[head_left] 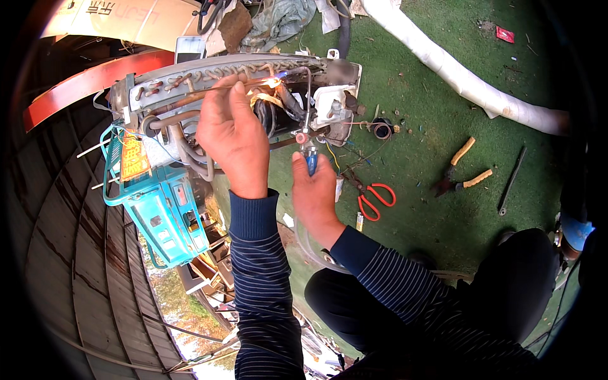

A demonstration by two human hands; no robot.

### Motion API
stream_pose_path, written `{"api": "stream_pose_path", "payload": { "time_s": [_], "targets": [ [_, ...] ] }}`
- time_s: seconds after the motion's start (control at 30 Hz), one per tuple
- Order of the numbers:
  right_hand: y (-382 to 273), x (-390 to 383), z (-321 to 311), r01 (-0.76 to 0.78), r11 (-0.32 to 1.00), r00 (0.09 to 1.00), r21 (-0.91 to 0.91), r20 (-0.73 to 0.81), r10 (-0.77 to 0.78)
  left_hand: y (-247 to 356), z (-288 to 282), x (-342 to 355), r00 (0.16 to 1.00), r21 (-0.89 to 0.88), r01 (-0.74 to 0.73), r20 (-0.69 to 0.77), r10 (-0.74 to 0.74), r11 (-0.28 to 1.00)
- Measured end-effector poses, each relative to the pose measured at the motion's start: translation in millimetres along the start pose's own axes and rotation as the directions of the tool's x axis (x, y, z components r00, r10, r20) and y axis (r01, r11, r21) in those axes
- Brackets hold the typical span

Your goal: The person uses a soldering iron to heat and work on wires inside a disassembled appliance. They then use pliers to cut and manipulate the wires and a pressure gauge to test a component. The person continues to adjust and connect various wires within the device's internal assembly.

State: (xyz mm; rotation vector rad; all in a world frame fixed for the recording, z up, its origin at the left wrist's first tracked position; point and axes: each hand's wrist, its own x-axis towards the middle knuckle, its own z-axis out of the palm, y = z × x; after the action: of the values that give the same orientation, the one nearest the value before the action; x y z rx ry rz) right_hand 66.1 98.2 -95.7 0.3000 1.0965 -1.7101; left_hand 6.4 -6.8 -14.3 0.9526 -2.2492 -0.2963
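Note:
My right hand (315, 196) is wrapped round the handle of a gas torch (308, 104) with a blue knob. Its thin metal neck rises and bends left, and a small flame burns at the tip against copper pipework. In a pinch beside the flame, my left hand (237, 139) grips a thin copper-coloured rod (256, 83); my fingers hide part of it. Behind both hands lies a heat-exchanger coil (202, 75) with rows of copper bends. The spot under the flame glows orange, and dark tubes (269, 117) run just below it. A clear hose (304, 244) trails from the torch.
On the green floor to the right lie red-handled scissors (378, 201), pliers (465, 163) with tan handles and a dark metal bar (512, 180). A white wrapped pipe (443, 60) crosses the far right. Left stands a teal plastic carrier (161, 212), below a red curved panel (95, 85).

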Motion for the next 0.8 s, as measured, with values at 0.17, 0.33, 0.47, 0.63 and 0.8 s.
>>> {"api": "stream_pose_path", "payload": {
  "time_s": [0.17, 0.33, 0.47, 0.63, 0.8],
  "targets": [
    [1, 2, -1, -0.020, 0.997, 1.000, -0.073, 0.010, 0.021, -3, 0, -1, 1.000, -0.034, -0.001, 0.006, 0.001, 0.999],
    [-8, -2, -3, -0.029, 1.000, 0.999, 0.005, 0.016, 0.029, 2, 1, 2, 1.000, -0.011, 0.011, 0.014, -0.011, 1.000],
    [-22, -5, -7, 0.009, 0.978, 1.000, 0.209, 0.011, -0.012, 20, -5, 2, 0.997, -0.092, -0.004, -0.074, -0.003, 0.996],
    [-38, 2, -17, 0.064, 0.946, 0.997, 0.318, 0.018, -0.073, 53, -23, 2, 0.983, -0.050, -0.067, -0.173, 0.057, 0.996],
    [-63, 2, -27, 0.001, 0.931, 0.995, 0.364, 0.094, -0.038, 85, -42, -17, 0.950, -0.086, -0.122, -0.300, 0.091, 0.989]
  ]
}}
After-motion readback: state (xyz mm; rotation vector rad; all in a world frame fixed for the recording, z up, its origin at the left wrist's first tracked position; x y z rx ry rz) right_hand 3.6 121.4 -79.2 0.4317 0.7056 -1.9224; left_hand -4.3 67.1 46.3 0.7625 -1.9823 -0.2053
